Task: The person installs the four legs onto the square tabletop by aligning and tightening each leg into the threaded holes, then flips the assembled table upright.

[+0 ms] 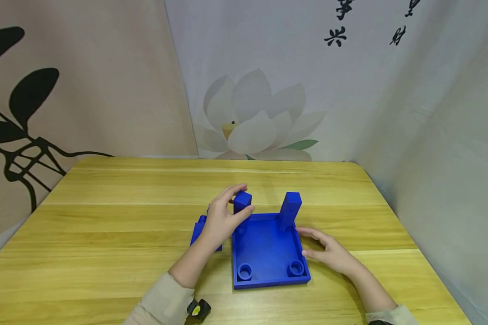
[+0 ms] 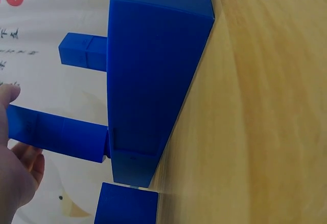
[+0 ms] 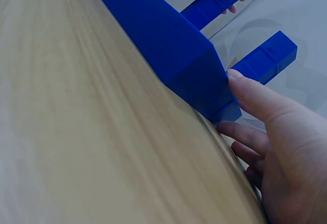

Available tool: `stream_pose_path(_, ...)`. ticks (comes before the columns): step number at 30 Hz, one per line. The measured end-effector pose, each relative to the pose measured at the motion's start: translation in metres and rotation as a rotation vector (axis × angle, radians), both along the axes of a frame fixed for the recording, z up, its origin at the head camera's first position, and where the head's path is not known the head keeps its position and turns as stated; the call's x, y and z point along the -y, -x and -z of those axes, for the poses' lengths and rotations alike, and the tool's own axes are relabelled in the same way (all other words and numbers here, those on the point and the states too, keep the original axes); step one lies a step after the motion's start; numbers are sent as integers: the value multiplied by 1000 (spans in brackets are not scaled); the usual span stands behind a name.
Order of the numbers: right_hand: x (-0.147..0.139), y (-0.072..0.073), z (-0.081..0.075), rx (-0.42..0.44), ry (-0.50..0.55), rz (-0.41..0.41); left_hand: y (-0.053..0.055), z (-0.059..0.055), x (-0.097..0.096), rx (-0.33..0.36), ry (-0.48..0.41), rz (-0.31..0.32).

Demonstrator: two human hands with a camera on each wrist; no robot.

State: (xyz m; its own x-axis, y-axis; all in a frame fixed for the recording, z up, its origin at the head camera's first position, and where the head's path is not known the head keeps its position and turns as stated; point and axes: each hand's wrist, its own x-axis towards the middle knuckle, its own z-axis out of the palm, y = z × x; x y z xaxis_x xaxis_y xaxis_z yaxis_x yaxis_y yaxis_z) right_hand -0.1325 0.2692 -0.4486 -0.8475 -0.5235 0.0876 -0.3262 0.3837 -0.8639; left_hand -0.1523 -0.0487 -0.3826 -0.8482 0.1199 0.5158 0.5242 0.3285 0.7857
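A blue square tray-like base lies on the table with its raised rim upward. At its far left corner, my left hand holds a blue square post near its top between thumb and fingers. In the left wrist view a narrow dark gap shows between this post and the base. Another blue post stands in the far right corner, leaning slightly. Round sockets fill the two near corners. My right hand has its fingertips at the base's right side, fingers loosely bent.
More blue pieces lie on the table just left of the base, partly hidden behind my left hand and wrist. The wooden tabletop reaches back to a printed curtain, and another fabric wall hangs along the right.
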Motion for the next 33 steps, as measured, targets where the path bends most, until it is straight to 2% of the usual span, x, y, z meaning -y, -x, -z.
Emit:
stream_pose_path(7,0,0,0,-7,2,-4,-1,0,-1,-29,-38,-77)
stream_pose_path(14,0,0,0,2,9,-7,-3,0,-1,-47,-70,-103)
stream_pose_path(18,0,0,0,-5,8,-7,-2,1,-2,-53,-69,-83)
stream_pose_path(28,0,0,-1,-5,-4,-5,1,5,-1,-44,-76,12)
stream_pose_path(30,0,0,0,-9,-2,-8,2,5,-1,-23,-76,22)
stream_pose_path(33,-1,0,0,-10,-1,-9,1,3,-1,45,-73,29)
